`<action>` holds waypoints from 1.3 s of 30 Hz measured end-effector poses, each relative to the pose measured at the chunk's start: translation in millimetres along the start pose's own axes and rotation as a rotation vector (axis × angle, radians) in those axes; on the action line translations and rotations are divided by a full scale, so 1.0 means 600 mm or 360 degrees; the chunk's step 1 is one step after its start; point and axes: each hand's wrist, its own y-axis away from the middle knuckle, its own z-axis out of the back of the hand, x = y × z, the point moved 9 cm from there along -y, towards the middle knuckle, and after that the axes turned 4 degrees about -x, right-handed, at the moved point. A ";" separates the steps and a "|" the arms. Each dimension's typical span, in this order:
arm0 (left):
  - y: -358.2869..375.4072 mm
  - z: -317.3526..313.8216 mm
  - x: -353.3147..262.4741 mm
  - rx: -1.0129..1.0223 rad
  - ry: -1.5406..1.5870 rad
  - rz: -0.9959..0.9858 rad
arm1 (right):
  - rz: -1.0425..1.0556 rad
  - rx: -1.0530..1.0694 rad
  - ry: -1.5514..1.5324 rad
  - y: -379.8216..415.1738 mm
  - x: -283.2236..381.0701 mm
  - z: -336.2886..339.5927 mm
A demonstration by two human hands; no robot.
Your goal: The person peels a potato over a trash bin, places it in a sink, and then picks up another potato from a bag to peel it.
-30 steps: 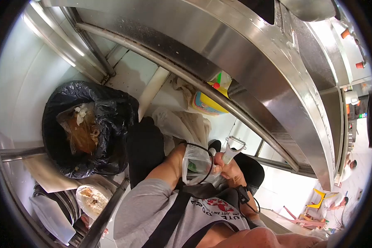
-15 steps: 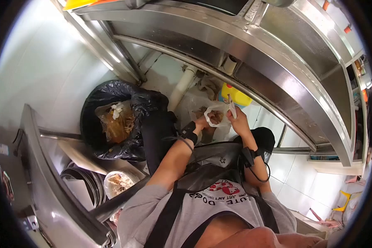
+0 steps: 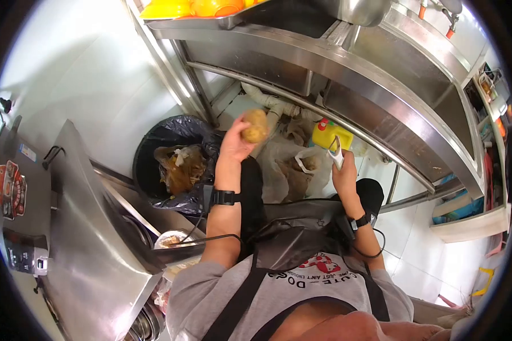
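My left hand (image 3: 233,145) is raised with its fingers closed around a brown potato (image 3: 256,126), which is a little blurred. In my right hand (image 3: 345,176) is a peeler (image 3: 336,153) with a white handle, its blade end pointing up and away from me. Between my knees a translucent plastic bag (image 3: 274,173) stands on the floor, its top gaping; brownish lumps show dimly inside. To the left of my left hand is a black-lined bin (image 3: 148,150) with a bag of scraps (image 3: 183,170) in it.
A steel sink unit (image 3: 370,74) with a lower rail (image 3: 256,80) runs across in front of me. Beneath it are a yellow jug (image 3: 331,135) and white drain pipes (image 3: 264,99). At my left stands a steel cabinet (image 3: 91,227); a low shelf (image 3: 472,221) is at the right.
My left hand has come up out of the plastic bag, holding a potato, and moved left and forward. My right hand has shifted slightly right, still holding the peeler. The view has tilted.
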 end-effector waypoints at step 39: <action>0.185 0.516 -0.181 -0.1350 0.0356 -0.0736 | 0.0319 0.1542 -0.0840 0.151 0.433 -0.618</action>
